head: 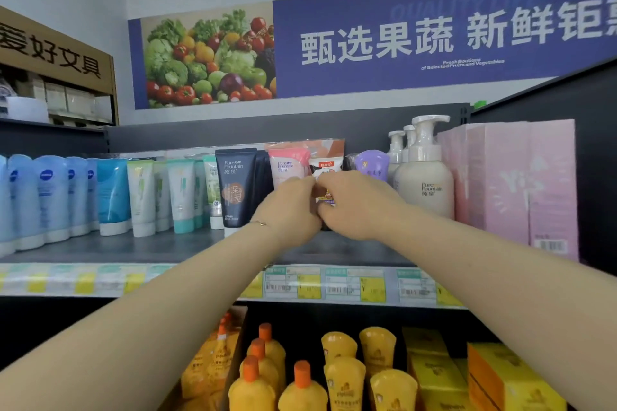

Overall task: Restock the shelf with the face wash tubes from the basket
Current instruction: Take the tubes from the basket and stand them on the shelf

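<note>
Both hands are up at the top shelf (133, 247), meeting on one small white tube (325, 166) with a red label. The left hand (293, 207) has its fingers curled onto the tube's left side and the right hand (354, 207) wraps it from the right. So it sits pinched right between the two, with only its top half poking out above the knuckles.

The tube stands upright, long axis vertical, flat crimped end up and label facing out. The bottom end is buried behind the hands, so I can't see whether it's touching the shelf.

It's in the middle of the row, just right of a pink tube (288, 163) and just left of a purple pouch (371, 163).

Counts, as far as I can see:
- One navy tube (235, 187) in front, with at least one more tucked behind it.
- One pink tube and one purple pouch.
- Three pump bottles (425, 173) lined up front to back.
- Five or six blue tubes (50, 197) on the far left, where the frame edge cuts the row off.
- Tall pink boxes (521, 180) on the far right, number unclear.

On the shelf below there are four yellow tubes (344, 377) and at least four orange-capped bottles (302, 387).
</note>
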A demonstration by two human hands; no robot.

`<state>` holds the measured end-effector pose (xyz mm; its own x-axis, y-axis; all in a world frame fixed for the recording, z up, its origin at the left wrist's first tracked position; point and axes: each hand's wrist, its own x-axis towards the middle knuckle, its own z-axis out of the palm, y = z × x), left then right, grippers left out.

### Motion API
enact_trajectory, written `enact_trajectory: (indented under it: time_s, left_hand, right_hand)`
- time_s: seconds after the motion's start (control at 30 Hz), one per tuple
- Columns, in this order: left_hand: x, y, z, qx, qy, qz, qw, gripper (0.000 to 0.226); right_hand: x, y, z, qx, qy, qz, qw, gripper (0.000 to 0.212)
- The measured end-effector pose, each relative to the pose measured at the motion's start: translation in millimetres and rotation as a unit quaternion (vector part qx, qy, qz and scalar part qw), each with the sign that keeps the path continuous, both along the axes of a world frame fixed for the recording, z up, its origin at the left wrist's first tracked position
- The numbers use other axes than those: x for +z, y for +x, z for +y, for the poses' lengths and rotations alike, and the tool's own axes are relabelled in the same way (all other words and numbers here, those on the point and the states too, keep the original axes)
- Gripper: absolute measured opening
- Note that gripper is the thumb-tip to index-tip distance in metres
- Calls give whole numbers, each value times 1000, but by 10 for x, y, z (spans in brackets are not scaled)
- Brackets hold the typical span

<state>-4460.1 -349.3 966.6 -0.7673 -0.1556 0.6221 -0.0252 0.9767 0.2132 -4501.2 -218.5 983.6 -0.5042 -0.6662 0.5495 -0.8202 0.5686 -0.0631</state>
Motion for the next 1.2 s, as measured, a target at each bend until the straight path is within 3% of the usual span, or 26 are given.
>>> enact_trajectory:
  time_s: [0.1,0.17,0.33,0.6,0.93,1.2]
  left_hand:
    - [-19,270,47,18,-47,13,999,29]
    - [-57,447,48,29,-67,30,997,18]
    - [-238,805,-56,48,-96,64,992,14]
    - [-429,1269,-317,63,-103,60,991,29]
    - [-676,1871,-882,21,-108,17,994,28]
    - [-1312,2302,-1280,-10,-105,-56,993,19]
  right_hand:
    - [-36,210,28,17,-6,103,995,7]
    - [-69,337,31,26,-13,142,989,17]
    - [-190,603,21,62,-25,192,979,12]
    - [-334,1005,-184,42,-2,242,969,31]
    - [-708,1631,-753,5,-34,221,975,28]
    - [-1296,2118,-1186,-1,-16,146,989,25]
